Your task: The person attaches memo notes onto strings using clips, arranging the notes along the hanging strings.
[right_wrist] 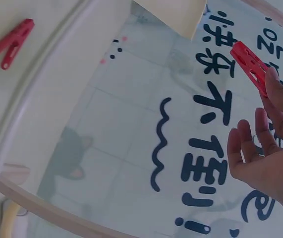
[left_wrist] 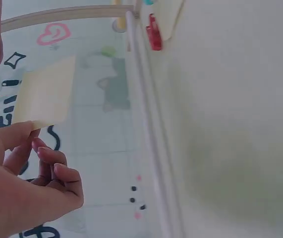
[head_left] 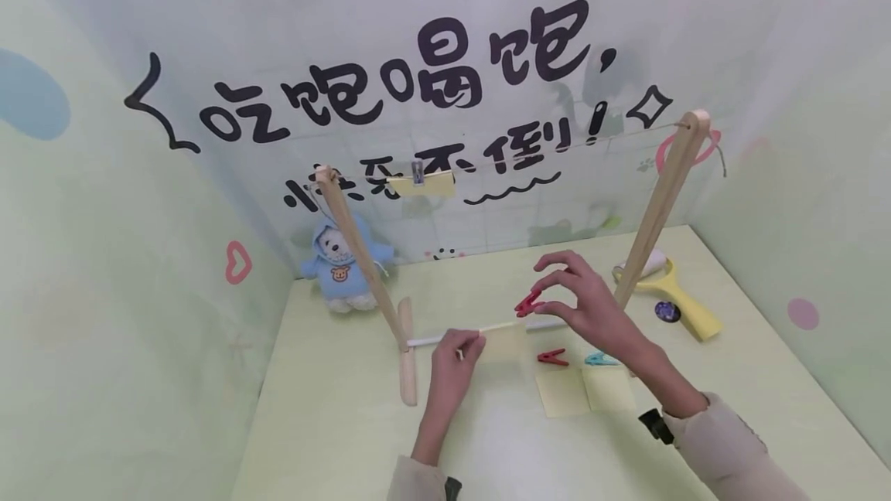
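Note:
My left hand [head_left: 454,377] pinches a pale yellow paper square [left_wrist: 46,94] by its edge, between thumb and finger. To its right, my right hand [head_left: 592,308] holds a red clothespin [right_wrist: 250,67] between thumb and forefinger, the other fingers loosely bent. Clothespin and paper are apart. On the table lie another red clothespin [head_left: 553,357] and a light blue one [head_left: 602,359], just above two yellow paper squares [head_left: 562,394]. Behind the hands, a string [head_left: 605,141] runs between two wooden posts. A dark clip [head_left: 418,172] on the string holds one more yellow paper [head_left: 433,185] near the left post.
The left post [head_left: 365,257] and right post [head_left: 661,207] are joined low down by a white rod [head_left: 421,342]. A plush toy in blue [head_left: 348,265] sits behind the left post. A yellow-handled lint roller [head_left: 685,304] and a dark purple disc [head_left: 667,311] lie at right.

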{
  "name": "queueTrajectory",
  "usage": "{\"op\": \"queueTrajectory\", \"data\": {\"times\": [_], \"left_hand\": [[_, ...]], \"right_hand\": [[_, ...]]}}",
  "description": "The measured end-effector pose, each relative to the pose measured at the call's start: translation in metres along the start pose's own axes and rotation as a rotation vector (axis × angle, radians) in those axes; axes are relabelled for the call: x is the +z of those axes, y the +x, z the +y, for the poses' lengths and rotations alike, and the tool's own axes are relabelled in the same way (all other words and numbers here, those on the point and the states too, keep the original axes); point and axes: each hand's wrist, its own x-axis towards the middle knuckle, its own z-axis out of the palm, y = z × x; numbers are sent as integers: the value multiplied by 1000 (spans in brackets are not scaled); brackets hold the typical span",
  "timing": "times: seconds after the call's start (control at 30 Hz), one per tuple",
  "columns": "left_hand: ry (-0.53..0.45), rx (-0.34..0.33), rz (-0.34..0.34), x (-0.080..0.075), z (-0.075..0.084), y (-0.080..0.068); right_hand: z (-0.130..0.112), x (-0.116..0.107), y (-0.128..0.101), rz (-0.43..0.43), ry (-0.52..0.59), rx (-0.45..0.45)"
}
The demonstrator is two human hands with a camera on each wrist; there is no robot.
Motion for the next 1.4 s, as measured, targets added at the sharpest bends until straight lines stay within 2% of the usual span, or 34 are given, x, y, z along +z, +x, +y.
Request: {"op": "queueTrajectory", "data": {"times": [0.13, 0.33, 0.57, 0.73, 0.83, 1.07, 1.3, 1.4], "left_hand": [[-22, 62, 10, -15, 30, 18], [-36, 140, 38, -32, 68, 35], [-40, 216, 58, -44, 110, 54], [-49, 285, 79, -51, 138, 68], [-67, 298, 92, -55, 149, 75], [-72, 321, 99, -60, 169, 82], [-87, 334, 131, -62, 181, 88], [-99, 317, 142, -63, 184, 89]], "right_hand": [[-12, -14, 10, 15, -19, -46], [-27, -28, 25, 43, -25, -124], [-44, -48, 43, 109, 3, -204], [-55, -64, 59, 125, -19, -260], [-61, -73, 70, 130, -62, -297], [-77, -93, 96, 152, -150, -315], [-89, -103, 127, 221, -75, -371], [-92, -106, 140, 237, -96, -372]]}}
